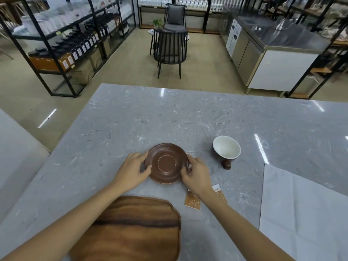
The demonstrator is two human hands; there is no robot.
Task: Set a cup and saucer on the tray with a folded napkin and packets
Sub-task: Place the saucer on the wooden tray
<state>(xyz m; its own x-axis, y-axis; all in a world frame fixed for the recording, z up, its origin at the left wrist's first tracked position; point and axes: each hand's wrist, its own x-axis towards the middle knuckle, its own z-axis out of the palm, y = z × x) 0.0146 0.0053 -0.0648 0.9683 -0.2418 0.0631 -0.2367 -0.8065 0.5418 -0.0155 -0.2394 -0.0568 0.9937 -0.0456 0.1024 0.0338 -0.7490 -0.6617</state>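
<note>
On the grey counter (pixel 131 119), just beyond the tray (pixel 135 228), the left hand (pixel 132 171) and right hand (pixel 196 175) pinch opposite rims of the saucer (pixel 166 163). A shallow fingertip hold could let it tip on the way back. The cup (pixel 227 149) stands apart to the right, packets (pixel 193 201) under the right wrist, napkin (pixel 301 213) unfolded; the tray lies bare, the path open.

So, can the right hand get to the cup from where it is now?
Probably yes. The cup stands upright and alone on the counter, just right of the saucer, with nothing between. But the right hand has its grip on the saucer rim, so it must let go first.
</note>
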